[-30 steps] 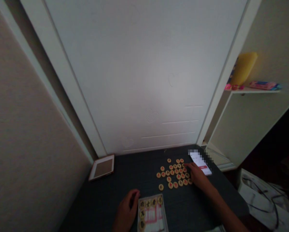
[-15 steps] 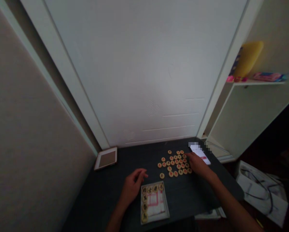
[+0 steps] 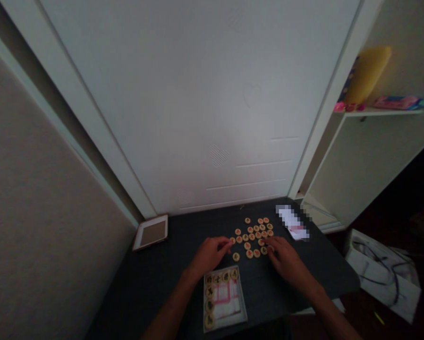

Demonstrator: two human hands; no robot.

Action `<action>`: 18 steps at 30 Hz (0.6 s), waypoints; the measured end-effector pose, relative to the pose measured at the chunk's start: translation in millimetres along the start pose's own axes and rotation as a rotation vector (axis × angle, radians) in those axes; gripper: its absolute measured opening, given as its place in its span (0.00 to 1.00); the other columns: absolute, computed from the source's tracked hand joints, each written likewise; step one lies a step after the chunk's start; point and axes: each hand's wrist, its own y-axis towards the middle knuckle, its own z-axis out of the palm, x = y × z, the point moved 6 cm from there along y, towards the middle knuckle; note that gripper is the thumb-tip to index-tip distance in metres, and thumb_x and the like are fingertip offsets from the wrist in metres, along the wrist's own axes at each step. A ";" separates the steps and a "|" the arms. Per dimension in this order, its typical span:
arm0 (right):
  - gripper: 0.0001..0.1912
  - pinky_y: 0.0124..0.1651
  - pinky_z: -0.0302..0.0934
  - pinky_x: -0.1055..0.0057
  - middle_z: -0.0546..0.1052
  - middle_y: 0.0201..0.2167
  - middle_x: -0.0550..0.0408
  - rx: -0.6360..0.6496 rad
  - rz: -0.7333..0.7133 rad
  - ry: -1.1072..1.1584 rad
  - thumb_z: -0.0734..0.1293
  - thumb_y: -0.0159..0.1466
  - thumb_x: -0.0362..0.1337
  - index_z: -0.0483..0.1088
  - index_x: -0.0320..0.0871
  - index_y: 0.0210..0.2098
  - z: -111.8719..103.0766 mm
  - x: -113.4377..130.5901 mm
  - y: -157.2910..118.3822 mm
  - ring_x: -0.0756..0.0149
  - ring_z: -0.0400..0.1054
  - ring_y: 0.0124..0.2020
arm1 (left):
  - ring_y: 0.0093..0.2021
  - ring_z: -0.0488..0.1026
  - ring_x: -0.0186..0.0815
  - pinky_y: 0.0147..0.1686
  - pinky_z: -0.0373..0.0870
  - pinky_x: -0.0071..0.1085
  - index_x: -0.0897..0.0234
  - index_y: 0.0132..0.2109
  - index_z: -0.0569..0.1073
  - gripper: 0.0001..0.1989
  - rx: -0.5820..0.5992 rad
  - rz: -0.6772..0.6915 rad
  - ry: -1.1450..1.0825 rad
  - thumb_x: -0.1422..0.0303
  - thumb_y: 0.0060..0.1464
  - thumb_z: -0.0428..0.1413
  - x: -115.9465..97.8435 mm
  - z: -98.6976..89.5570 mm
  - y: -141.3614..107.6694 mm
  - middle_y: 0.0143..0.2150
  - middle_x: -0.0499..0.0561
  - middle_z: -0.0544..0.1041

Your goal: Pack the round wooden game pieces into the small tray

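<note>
Many round Chinese chess pieces (image 3: 251,237) with red or black characters lie loosely grouped on the dark table. My left hand (image 3: 212,255) reaches to the left edge of the group, fingertips at the leftmost piece (image 3: 232,241), which still lies on the table. My right hand (image 3: 288,262) rests over the group's right side, fingers bent and a little apart, covering some pieces. Nearer to me stands a shallow square box (image 3: 245,309). Several larger-looking black-character pieces (image 3: 209,306) line its far and left sides, over a white and pink sheet (image 3: 228,295).
A phone (image 3: 292,223) lies at the table's back right. At the back left is a framed flat object (image 3: 151,232). A white panelled door (image 3: 198,118) rises behind the table (image 3: 151,278). On the right stand a shelf (image 3: 385,112) and a white box with cables (image 3: 385,278).
My left hand has moved right and forward to the leftmost piece. My right hand has come back from the group's far right corner to its near right pieces. The view has shifted slightly.
</note>
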 end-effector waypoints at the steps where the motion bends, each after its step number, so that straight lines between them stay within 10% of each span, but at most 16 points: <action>1: 0.18 0.58 0.65 0.54 0.76 0.50 0.47 -0.004 -0.020 0.018 0.61 0.67 0.32 0.71 0.47 0.56 5.4 7.3 -4.1 0.55 0.70 0.53 | 0.37 0.78 0.38 0.38 0.68 0.28 0.59 0.41 0.80 0.21 0.017 0.001 0.025 0.55 0.65 0.46 -1.2 0.4 1.2 0.37 0.49 0.84; 18: 0.12 0.45 0.71 0.65 0.82 0.39 0.50 -0.153 0.134 0.268 0.61 0.69 0.43 0.75 0.47 0.45 49.3 16.7 -50.7 0.59 0.77 0.40 | 0.34 0.77 0.37 0.33 0.65 0.27 0.57 0.39 0.80 0.10 0.197 0.076 0.235 0.60 0.60 0.55 -13.8 15.0 26.5 0.35 0.49 0.82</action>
